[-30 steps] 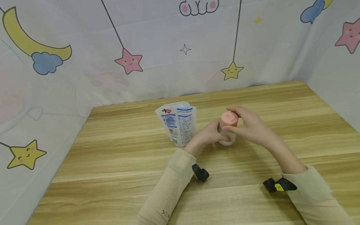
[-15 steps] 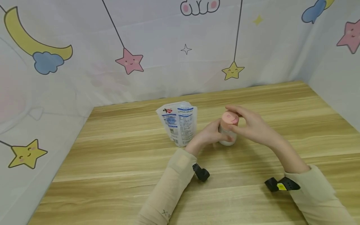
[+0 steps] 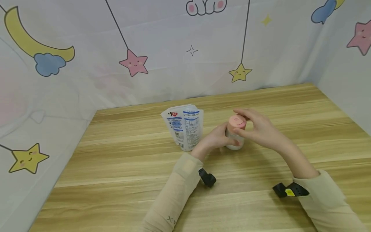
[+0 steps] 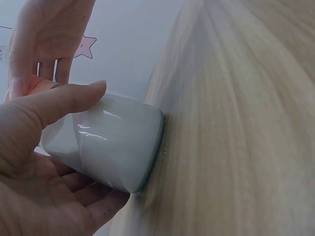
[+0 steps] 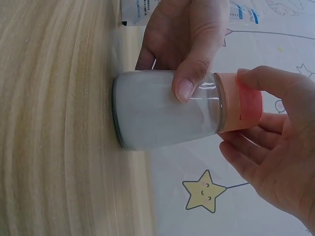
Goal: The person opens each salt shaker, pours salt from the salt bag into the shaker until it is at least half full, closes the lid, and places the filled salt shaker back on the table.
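Observation:
A clear jar (image 5: 157, 115) of white contents stands upright on the wooden table, topped by a pink-orange lid (image 3: 237, 122). My left hand (image 3: 216, 137) grips the jar's body from the left, its thumb (image 4: 74, 101) across the near side. With thumb and fingers my right hand (image 3: 259, 130) holds the lid from the right. The lid sits on the jar's neck in the right wrist view. To the left of the jar, a white printed pouch (image 3: 185, 127) with blue text stands upright, apart from both hands.
The wood-grain table (image 3: 116, 180) reaches back to a pale curtain (image 3: 168, 80) printed with stars, a moon and clouds. Black wrist cameras are strapped over both beige sleeves (image 3: 171, 193).
My right hand has shifted slightly around the lid, and the marking on the lid's top has turned. The left hand stays on the jar. The pouch has not moved.

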Action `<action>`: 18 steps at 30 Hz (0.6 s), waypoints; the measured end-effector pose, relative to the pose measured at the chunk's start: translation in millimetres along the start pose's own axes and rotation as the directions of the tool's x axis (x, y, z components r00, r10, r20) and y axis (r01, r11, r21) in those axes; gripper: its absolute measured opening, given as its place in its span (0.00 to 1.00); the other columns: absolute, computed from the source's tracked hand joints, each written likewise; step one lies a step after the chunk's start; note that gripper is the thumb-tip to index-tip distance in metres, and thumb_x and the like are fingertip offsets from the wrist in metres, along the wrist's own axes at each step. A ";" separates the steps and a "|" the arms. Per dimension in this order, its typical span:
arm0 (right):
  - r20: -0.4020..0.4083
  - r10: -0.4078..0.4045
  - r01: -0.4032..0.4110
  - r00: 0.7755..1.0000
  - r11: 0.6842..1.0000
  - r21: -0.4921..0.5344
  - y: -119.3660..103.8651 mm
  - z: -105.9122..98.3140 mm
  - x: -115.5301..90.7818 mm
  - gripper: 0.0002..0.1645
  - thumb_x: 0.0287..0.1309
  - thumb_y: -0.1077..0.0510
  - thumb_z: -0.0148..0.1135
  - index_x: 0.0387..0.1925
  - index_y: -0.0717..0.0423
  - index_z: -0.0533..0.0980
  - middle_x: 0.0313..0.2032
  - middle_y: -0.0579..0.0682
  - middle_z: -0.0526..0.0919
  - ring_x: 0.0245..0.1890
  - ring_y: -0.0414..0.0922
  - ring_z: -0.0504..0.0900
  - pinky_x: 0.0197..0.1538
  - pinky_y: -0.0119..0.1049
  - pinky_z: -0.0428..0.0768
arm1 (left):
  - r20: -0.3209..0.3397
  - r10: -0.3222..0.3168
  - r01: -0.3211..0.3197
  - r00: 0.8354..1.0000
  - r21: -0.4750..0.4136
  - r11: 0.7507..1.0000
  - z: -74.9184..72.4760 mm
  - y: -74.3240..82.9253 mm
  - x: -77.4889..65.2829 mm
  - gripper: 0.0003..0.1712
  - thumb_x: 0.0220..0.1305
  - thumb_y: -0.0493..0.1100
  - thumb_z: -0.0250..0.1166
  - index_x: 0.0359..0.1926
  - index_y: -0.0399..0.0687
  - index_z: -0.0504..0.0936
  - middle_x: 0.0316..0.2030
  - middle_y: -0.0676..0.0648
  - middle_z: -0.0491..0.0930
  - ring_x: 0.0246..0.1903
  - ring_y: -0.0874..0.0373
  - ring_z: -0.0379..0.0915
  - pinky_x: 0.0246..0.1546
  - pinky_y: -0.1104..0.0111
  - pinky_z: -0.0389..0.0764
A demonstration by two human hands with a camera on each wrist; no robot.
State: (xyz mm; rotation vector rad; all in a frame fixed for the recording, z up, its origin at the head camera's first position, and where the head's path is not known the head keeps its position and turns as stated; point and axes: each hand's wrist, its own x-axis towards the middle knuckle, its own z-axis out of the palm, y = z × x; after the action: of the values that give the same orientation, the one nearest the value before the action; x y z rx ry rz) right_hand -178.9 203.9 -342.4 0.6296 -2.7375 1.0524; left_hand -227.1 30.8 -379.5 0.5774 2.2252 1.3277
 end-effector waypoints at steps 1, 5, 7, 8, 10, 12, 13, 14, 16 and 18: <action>-0.003 -0.003 0.003 1.000 1.000 -0.004 -0.1 0.1 0.0 0.38 0.58 0.51 0.66 0.67 0.58 0.65 0.61 0.58 0.73 0.58 0.55 0.73 0.59 0.56 0.70 | 0.002 0.001 -0.001 1.000 -0.005 1.000 -0.2 -0.1 -0.2 0.40 0.52 0.42 0.73 0.65 0.48 0.67 0.61 0.47 0.73 0.56 0.57 0.69 0.55 0.65 0.72; -0.010 -0.005 0.004 1.000 1.000 -0.022 0.1 0.5 -0.5 0.35 0.58 0.50 0.66 0.64 0.58 0.68 0.59 0.58 0.74 0.57 0.55 0.73 0.58 0.56 0.71 | 0.008 0.005 -0.005 1.000 -0.023 1.000 -0.2 -0.1 -0.7 0.38 0.51 0.40 0.73 0.63 0.48 0.67 0.58 0.47 0.74 0.51 0.58 0.70 0.41 0.68 0.75; -0.013 0.000 0.000 1.000 1.000 -0.028 0.2 0.7 -0.4 0.34 0.58 0.49 0.66 0.63 0.58 0.69 0.59 0.57 0.75 0.57 0.54 0.73 0.57 0.56 0.71 | 0.007 0.003 -0.003 1.000 -0.031 1.000 -0.2 -0.5 -0.7 0.37 0.51 0.40 0.73 0.62 0.48 0.68 0.56 0.47 0.75 0.47 0.58 0.70 0.32 0.68 0.75; -0.012 0.004 -0.004 1.000 1.000 -0.031 0.0 0.7 -0.6 0.34 0.58 0.49 0.66 0.63 0.57 0.69 0.58 0.57 0.75 0.57 0.54 0.73 0.57 0.56 0.71 | 0.007 -0.001 0.001 1.000 -0.034 0.999 0.0 -0.6 -0.6 0.37 0.51 0.40 0.73 0.61 0.48 0.69 0.55 0.47 0.75 0.45 0.57 0.71 0.28 0.68 0.75; -0.013 0.008 -0.009 1.000 0.999 -0.034 0.1 0.9 -0.5 0.35 0.58 0.48 0.66 0.63 0.58 0.69 0.58 0.57 0.75 0.57 0.54 0.73 0.57 0.57 0.70 | 0.005 -0.010 0.010 1.000 -0.039 0.999 0.1 -0.7 -0.5 0.36 0.50 0.40 0.74 0.60 0.48 0.69 0.53 0.47 0.75 0.42 0.57 0.71 0.21 0.67 0.74; -0.009 0.011 -0.012 1.000 1.000 -0.027 0.0 0.8 -0.2 0.37 0.58 0.47 0.66 0.64 0.57 0.67 0.59 0.57 0.74 0.59 0.54 0.72 0.59 0.57 0.70 | -0.001 -0.019 0.019 1.000 -0.032 0.999 0.1 -0.3 -0.4 0.35 0.50 0.41 0.74 0.60 0.48 0.70 0.53 0.47 0.76 0.42 0.57 0.72 0.22 0.66 0.74; -0.004 0.015 -0.015 1.000 1.000 -0.017 -0.1 0.7 -0.1 0.38 0.58 0.47 0.66 0.65 0.57 0.67 0.60 0.56 0.73 0.60 0.54 0.71 0.60 0.57 0.69 | -0.005 -0.020 0.020 1.000 -0.027 0.999 0.1 0.3 -0.5 0.36 0.50 0.41 0.74 0.60 0.48 0.70 0.54 0.47 0.76 0.43 0.57 0.72 0.26 0.67 0.75; 0.001 0.016 -0.016 1.000 1.000 -0.008 -0.2 0.5 -0.1 0.38 0.58 0.47 0.66 0.66 0.56 0.66 0.61 0.56 0.72 0.61 0.54 0.70 0.61 0.57 0.69 | -0.008 -0.021 0.021 1.000 -0.022 1.000 0.3 0.8 -0.3 0.36 0.50 0.42 0.75 0.60 0.48 0.70 0.55 0.47 0.76 0.45 0.57 0.72 0.30 0.67 0.77; 0.017 0.011 -0.012 1.000 1.000 0.017 -0.4 -0.3 -0.4 0.39 0.59 0.49 0.65 0.68 0.55 0.64 0.63 0.56 0.71 0.64 0.55 0.68 0.62 0.58 0.67 | -0.016 -0.019 0.019 1.000 -0.008 1.000 0.5 1.6 -0.2 0.37 0.50 0.42 0.75 0.61 0.49 0.70 0.57 0.47 0.75 0.50 0.57 0.72 0.43 0.66 0.77; 0.029 0.003 -0.005 1.000 0.999 0.042 -0.7 -0.8 -1.0 0.37 0.60 0.53 0.64 0.68 0.54 0.63 0.65 0.55 0.70 0.66 0.55 0.67 0.64 0.59 0.66 | -0.019 -0.020 0.020 1.000 0.001 1.000 0.8 2.1 -0.3 0.38 0.50 0.43 0.75 0.62 0.49 0.69 0.59 0.48 0.75 0.54 0.57 0.70 0.53 0.65 0.73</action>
State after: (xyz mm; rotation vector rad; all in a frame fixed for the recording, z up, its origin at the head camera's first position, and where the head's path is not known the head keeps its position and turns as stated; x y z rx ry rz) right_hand -177.8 204.4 -341.6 0.6509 -2.7492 1.1136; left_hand -226.1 32.1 -378.0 0.5436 2.2414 1.3266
